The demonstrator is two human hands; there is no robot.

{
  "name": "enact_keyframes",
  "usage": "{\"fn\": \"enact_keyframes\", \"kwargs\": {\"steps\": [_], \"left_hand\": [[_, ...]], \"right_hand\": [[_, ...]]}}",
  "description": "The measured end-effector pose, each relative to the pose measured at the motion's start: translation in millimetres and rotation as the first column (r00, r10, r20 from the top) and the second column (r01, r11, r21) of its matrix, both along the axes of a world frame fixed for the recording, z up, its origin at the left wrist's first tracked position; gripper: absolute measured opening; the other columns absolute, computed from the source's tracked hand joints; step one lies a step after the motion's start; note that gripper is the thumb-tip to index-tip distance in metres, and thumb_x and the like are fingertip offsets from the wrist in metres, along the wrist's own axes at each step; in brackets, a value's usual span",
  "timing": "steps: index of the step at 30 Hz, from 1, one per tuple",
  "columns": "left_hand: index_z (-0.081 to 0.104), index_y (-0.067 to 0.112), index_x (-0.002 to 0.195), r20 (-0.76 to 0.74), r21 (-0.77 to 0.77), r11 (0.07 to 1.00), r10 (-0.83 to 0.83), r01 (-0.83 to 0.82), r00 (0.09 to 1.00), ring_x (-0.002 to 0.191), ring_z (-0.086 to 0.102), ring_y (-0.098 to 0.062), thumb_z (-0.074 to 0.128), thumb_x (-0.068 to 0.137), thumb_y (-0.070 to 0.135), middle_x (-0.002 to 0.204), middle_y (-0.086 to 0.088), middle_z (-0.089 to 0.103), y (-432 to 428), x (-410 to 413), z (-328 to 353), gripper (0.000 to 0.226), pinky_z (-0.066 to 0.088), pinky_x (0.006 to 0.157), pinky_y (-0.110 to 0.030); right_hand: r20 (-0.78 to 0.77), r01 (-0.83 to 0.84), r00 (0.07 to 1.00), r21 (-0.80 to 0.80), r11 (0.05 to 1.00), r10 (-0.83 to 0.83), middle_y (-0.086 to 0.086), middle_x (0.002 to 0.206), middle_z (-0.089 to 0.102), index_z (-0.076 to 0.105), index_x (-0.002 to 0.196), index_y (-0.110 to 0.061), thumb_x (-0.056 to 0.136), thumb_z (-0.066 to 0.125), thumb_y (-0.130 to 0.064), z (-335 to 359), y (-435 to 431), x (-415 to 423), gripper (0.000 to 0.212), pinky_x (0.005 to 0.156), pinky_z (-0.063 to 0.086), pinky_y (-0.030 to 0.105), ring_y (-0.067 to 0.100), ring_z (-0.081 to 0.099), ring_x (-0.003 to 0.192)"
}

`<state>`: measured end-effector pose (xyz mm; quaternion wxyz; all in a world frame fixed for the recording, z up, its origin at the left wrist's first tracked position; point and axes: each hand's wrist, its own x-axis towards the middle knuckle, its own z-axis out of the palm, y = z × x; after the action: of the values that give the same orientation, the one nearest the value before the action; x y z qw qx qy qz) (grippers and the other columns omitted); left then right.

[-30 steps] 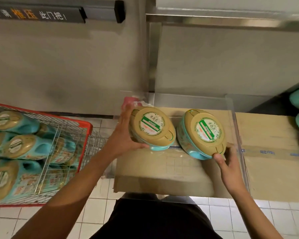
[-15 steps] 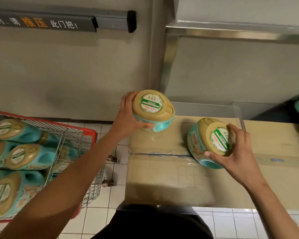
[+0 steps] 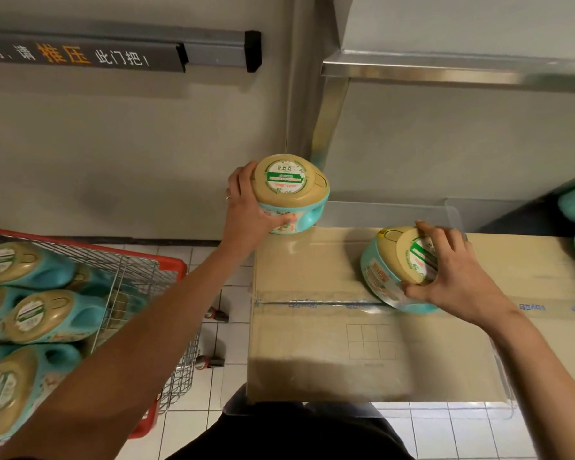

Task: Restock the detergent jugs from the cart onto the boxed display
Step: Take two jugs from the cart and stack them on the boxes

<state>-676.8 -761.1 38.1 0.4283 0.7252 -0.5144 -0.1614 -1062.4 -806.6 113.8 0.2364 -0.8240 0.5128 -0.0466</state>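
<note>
Placement step. Left hand: fingers curled round the rear jug at the back-left corner of the box. Right hand: fingers spread and clamped on the tilted jug (resting on the box top). Next move, probably: stand both upright and release. The cart holds more.

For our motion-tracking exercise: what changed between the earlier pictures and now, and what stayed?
The left hand carried its tan-capped teal detergent jug to the far left corner of the brown cardboard box. The right hand moved from the near edge of the second teal jug onto its tan top; that jug and the jugs in the red wire cart stayed put.
</note>
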Motion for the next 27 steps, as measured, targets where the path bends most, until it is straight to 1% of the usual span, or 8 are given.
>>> {"fn": "enact_keyframes", "kwargs": {"steps": [5,9,13,17,20,24,25,27], "left_hand": [[0.029,0.016,0.156,-0.002,0.005,0.999,0.045,-0.045,0.999,0.142,0.040,-0.025,0.101,0.052,0.043,0.153,-0.008,0.030,-3,-7,1,0.130,0.047,0.114,-0.044],[0.028,0.018,0.157,0.028,0.018,0.998,0.057,-0.058,0.998,0.141,0.041,-0.025,0.102,0.052,0.047,0.154,-0.008,0.031,-4,-4,0,0.131,0.049,0.112,-0.053],[0.027,0.019,0.158,0.029,0.041,0.996,0.078,-0.080,0.996,0.141,0.042,-0.029,0.100,0.052,0.048,0.155,-0.009,0.031,-2,-6,1,0.132,0.051,0.109,-0.056],[0.022,0.020,0.162,-0.010,0.045,0.997,0.061,-0.060,0.998,0.146,0.038,-0.030,0.099,0.055,0.045,0.160,-0.008,0.026,0,-7,1,0.134,0.049,0.111,-0.055],[0.010,0.025,0.166,-0.069,0.078,0.997,0.019,-0.013,0.997,0.152,0.033,-0.027,0.102,0.057,0.038,0.166,-0.005,0.021,4,0,-3,0.143,0.045,0.117,-0.053],[0.004,0.032,0.167,-0.262,0.140,0.990,0.020,0.017,0.965,0.148,0.035,-0.008,0.101,0.066,0.024,0.168,0.006,0.024,12,13,-5,0.140,0.044,0.119,-0.041],[0.006,0.034,0.167,-0.284,0.151,0.988,0.017,0.027,0.959,0.146,0.038,-0.006,0.100,0.068,0.023,0.167,0.008,0.026,13,16,-5,0.136,0.046,0.117,-0.041],[0.014,0.037,0.165,-0.314,0.161,0.986,0.015,0.038,0.949,0.144,0.045,-0.011,0.098,0.071,0.021,0.163,0.009,0.033,13,22,-3,0.127,0.056,0.106,-0.053]], "right_hand": [[0.077,-0.115,0.991,0.068,0.991,0.110,-0.009,0.138,0.040,0.030,0.161,-0.035,0.062,0.099,-0.035,2,-20,-6,0.121,0.109,0.050,0.052,0.021,0.045,0.128],[0.105,-0.152,0.984,0.067,0.986,0.144,-0.017,0.136,0.039,0.031,0.161,-0.038,0.062,0.099,-0.037,1,-29,-2,0.120,0.110,0.048,0.041,0.011,0.043,0.126],[0.112,-0.175,0.980,0.069,0.982,0.167,-0.018,0.135,0.039,0.029,0.161,-0.042,0.062,0.098,-0.039,1,-34,5,0.121,0.109,0.050,0.044,0.016,0.047,0.127],[0.085,-0.176,0.981,0.046,0.983,0.172,-0.015,0.140,0.037,0.025,0.162,-0.044,0.062,0.098,-0.046,1,-36,11,0.124,0.112,0.048,0.048,0.016,0.042,0.129],[-0.063,-0.155,0.986,-0.009,0.988,0.154,-0.004,0.144,0.036,0.018,0.163,-0.045,0.058,0.094,-0.064,1,-33,15,0.131,0.110,0.044,0.049,0.021,0.040,0.128],[-0.075,-0.191,0.979,0.007,0.982,0.191,-0.002,0.137,0.041,0.024,0.161,-0.038,0.058,0.094,-0.059,13,-35,31,0.127,0.104,0.048,0.044,0.025,0.046,0.124],[-0.076,-0.213,0.974,0.021,0.977,0.214,-0.002,0.139,0.042,0.026,0.161,-0.037,0.058,0.095,-0.058,20,-38,38,0.126,0.105,0.048,0.045,0.025,0.047,0.126],[-0.064,-0.268,0.960,0.054,0.962,0.271,-0.003,0.141,0.042,0.029,0.160,-0.035,0.059,0.096,-0.054,39,-44,56,0.123,0.109,0.048,0.047,0.024,0.049,0.129]]}}
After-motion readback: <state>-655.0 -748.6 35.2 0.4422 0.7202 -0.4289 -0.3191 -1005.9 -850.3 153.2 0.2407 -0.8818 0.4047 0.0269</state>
